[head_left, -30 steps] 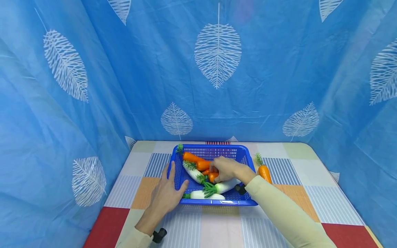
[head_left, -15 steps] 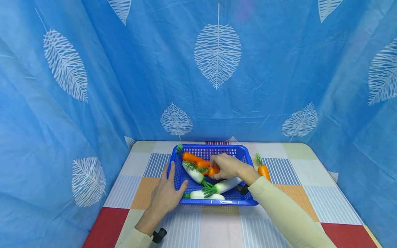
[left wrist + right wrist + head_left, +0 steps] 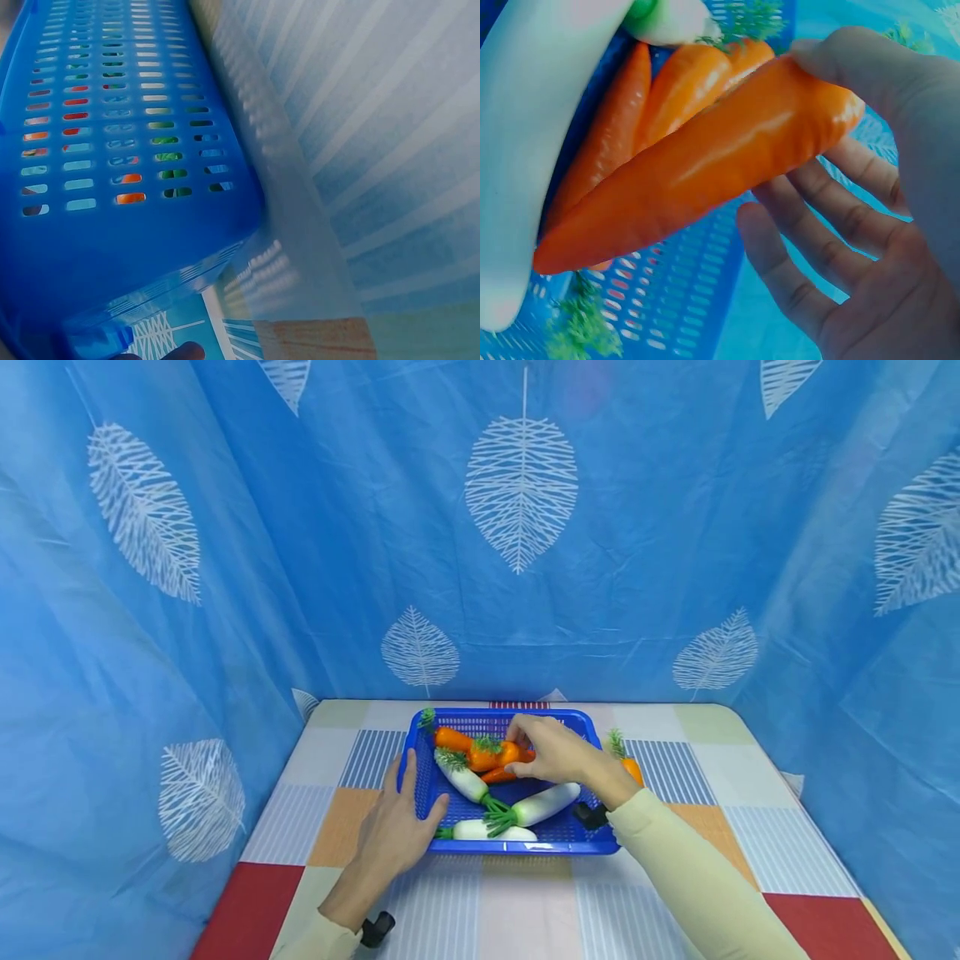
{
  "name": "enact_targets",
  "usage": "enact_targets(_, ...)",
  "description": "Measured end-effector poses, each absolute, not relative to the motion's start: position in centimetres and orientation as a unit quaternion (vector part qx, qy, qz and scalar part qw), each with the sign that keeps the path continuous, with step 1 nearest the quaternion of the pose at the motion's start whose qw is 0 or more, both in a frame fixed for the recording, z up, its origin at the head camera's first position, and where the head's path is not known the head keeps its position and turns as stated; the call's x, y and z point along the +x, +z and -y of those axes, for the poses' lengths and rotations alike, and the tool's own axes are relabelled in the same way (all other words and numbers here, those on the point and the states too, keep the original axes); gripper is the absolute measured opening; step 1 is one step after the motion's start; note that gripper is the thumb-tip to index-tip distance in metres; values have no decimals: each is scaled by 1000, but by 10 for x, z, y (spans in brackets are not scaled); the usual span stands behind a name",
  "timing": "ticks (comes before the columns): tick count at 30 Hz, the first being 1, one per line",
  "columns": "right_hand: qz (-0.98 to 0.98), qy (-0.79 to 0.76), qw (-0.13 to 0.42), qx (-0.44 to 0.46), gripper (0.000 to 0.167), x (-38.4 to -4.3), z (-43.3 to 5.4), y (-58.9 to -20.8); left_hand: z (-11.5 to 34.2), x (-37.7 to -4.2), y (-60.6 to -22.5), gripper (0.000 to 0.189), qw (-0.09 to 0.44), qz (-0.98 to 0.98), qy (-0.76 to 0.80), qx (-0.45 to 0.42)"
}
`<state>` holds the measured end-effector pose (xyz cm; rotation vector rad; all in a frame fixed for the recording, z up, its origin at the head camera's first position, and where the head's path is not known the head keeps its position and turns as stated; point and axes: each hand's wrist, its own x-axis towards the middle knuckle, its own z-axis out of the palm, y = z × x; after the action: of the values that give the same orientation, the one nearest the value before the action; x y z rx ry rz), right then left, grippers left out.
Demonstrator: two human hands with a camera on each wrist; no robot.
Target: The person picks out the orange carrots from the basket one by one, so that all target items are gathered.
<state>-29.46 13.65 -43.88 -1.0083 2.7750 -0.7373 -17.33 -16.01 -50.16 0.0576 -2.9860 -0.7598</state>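
Observation:
In the head view, a blue plastic basket [image 3: 525, 847] holds orange carrots and white radishes. My right hand [image 3: 553, 750] is over the basket's right half and grips a carrot [image 3: 705, 157], its thumb on top of the thick end and fingers beneath. Other carrots [image 3: 686, 82] lie right beside it. A radish [image 3: 551, 804] with green leaves lies below that hand, another radish [image 3: 465, 779] slants to the left, and a third radish [image 3: 480, 831] lies along the front wall. My left hand [image 3: 397, 835], fingers extended, rests at the basket's left rim.
One carrot [image 3: 632, 770] lies on the table outside the basket's right side, partly behind the right forearm. A checked tablecloth [image 3: 720, 860] covers the table. Blue curtains [image 3: 637, 527] with white leaf prints hang at the back and both sides.
My right hand has risen slightly toward the back of the basket with the carrot, which has shifted away from the radishes. The left hand stays at the rim. The head view has shifted slightly.

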Motion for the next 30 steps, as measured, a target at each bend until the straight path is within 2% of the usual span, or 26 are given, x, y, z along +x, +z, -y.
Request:
enact_targets(18, -918, -295, 0, -264, 40, -290, -178, -413, 157, -172, -502, 99, 27, 971, -237, 29)
enact_targets(30, -931, -303, -15, -203, 46, -293, -220, -419, 155, -171, -502, 99, 28, 970, -237, 34)
